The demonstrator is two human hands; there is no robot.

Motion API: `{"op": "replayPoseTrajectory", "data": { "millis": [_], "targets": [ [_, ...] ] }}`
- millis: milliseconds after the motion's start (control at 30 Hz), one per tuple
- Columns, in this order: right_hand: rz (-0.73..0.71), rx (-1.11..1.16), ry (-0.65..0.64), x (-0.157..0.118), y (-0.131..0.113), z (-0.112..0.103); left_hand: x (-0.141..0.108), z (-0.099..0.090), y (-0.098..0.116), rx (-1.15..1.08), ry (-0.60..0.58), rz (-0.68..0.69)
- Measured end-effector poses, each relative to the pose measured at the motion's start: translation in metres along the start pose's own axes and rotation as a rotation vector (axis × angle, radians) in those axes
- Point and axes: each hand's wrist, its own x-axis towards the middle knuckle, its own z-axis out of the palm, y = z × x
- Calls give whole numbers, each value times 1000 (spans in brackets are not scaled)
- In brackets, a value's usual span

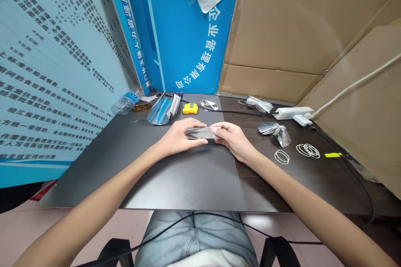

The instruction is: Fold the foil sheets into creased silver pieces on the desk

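Cardboard (282, 21) stands along the right side of the tabletop (266, 187), a blue board (175, 37) stands at the back, and a printed poster (53, 71) rises at the left. A grey sheet (181, 179) covers the tabletop's left and middle, running from under the hands to the near edge, just above the person's jeans (194, 233).

Both hands are closed narrowly on a foil strip (200, 133): the left hand (178, 137) pinches one end and the right hand (233, 142) the other, above the sheet and well back from the near edge.

Ahead of the hands lie a curved foil sheet (159, 112), a tape measure (190, 108) and a plastic bottle (127, 103) on its side. To the right, nearest the right hand, is a foil fan (275, 133), with a foil bundle (258, 104) and a power strip (293, 112) behind it. A black cable (232, 112) runs along the back. Rubber bands (308, 150) and a yellow tag (333, 154) lie further right.
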Motion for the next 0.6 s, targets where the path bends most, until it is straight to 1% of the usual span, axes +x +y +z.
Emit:
{"op": "replayPoseTrajectory", "data": {
  "millis": [67,167,333,500,600],
  "targets": [
    [-9,14,5,-1,0,0,-1,2,0,56,1,63],
    [-50,32,-37,-4,-1,0,-3,5,-2,78,19,68],
    [-232,-11,-130,-11,-5,0,-6,11,-4,32,93,107],
    [-352,-146,-129,-19,-11,-1,-10,16,-5,24,124,165],
    [-491,-235,-117,-21,-11,-2,-10,18,-2,-46,143,172]
  ]
}}
